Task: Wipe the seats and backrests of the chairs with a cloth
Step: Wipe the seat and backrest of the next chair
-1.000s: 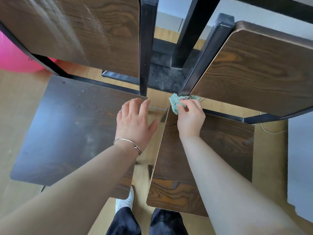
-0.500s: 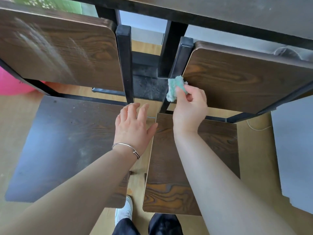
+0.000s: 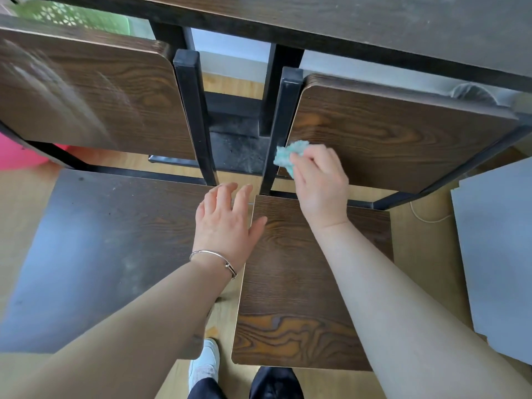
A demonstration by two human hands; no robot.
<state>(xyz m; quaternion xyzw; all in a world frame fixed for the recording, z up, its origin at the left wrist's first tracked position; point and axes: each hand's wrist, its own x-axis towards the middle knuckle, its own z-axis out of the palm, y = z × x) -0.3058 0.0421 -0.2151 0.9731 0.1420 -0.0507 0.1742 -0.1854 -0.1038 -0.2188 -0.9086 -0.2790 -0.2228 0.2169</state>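
Two dark wood-grain chairs stand side by side on black metal frames. My right hand [image 3: 321, 180] grips a crumpled teal cloth [image 3: 289, 155] and holds it against the lower left corner of the right backrest [image 3: 403, 139], beside its black post [image 3: 280, 125]. The right seat [image 3: 302, 283] lies under that arm. My left hand [image 3: 227, 223], with a silver bracelet at the wrist, hovers with fingers spread over the gap between the left seat [image 3: 100, 254] and the right seat. The left backrest [image 3: 86, 93] shows pale dusty streaks.
A dark tabletop [image 3: 374, 24] overhangs the backrests at the top. A grey panel [image 3: 501, 254] stands at the right edge. A pink object [image 3: 17, 154] and a green basket [image 3: 72, 15] sit at the left. My shoes [image 3: 204, 367] stand on the wooden floor below the seats.
My right hand has lifted the cloth from the back corner of the right seat up onto the right backrest's lower left corner. My left hand stayed over the gap; the view tilted upward.
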